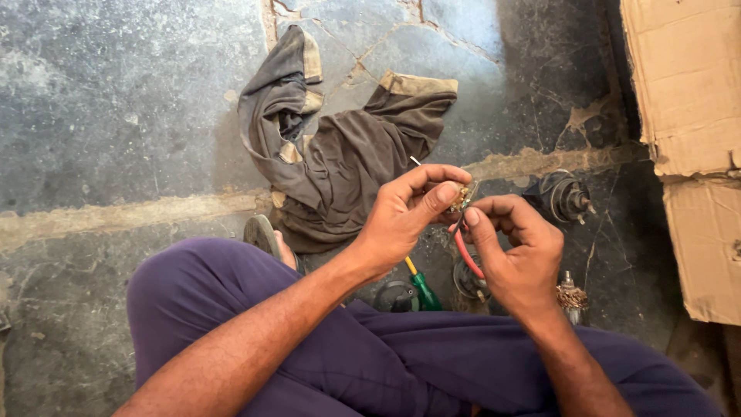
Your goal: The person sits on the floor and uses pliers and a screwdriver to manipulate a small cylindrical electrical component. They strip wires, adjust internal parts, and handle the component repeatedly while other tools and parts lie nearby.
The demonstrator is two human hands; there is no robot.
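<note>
the left hand [405, 212] pinches a small brass-coloured part [461, 198] between thumb and fingers, right against the right hand [519, 251], which grips a red wire [465, 255] running down from that part. beyond both hands lies a crumpled dark cloth [340, 147]. below the hands a green-handled screwdriver [421, 287] rests on the stone floor [116, 116]. a dark round motor part [563, 197] sits just right of the right hand.

Purple trousers [324, 347] over both legs; forearms bare, no sleeves visible; grey sandal [260, 233] on foot.
</note>
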